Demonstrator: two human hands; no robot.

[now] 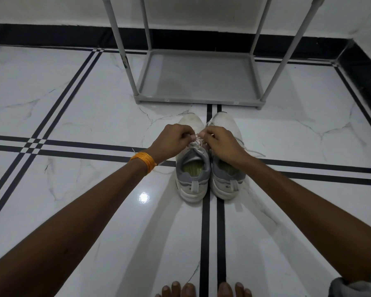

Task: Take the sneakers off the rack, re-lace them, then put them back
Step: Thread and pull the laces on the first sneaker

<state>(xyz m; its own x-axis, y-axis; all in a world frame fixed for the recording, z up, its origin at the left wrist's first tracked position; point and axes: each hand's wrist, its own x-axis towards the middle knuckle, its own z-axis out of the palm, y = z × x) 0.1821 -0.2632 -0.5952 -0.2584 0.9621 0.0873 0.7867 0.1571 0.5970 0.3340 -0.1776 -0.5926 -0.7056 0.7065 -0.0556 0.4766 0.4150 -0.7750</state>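
Observation:
Two white and grey sneakers stand side by side on the floor, toes pointing at the rack. The left sneaker (pixel 192 181) has its white lace (pixel 196 144) pinched from both sides: my left hand (pixel 171 140), with an orange thread band at the wrist, grips one end, and my right hand (pixel 220 142) grips the other, just above the tongue. The right sneaker (pixel 225 181) sits partly under my right wrist, with a loose lace end (pixel 253 151) trailing on the floor to its right. The grey shoe rack (pixel 198 101) stands just beyond the toes.
The rack's bottom shelf holds nothing, and its four grey poles rise out of view. Glossy white marble floor tiles (pixel 84 103) with black stripes lie all around. A black skirting runs along the wall behind and to the right. My bare toes (pixel 201 289) show at the bottom edge.

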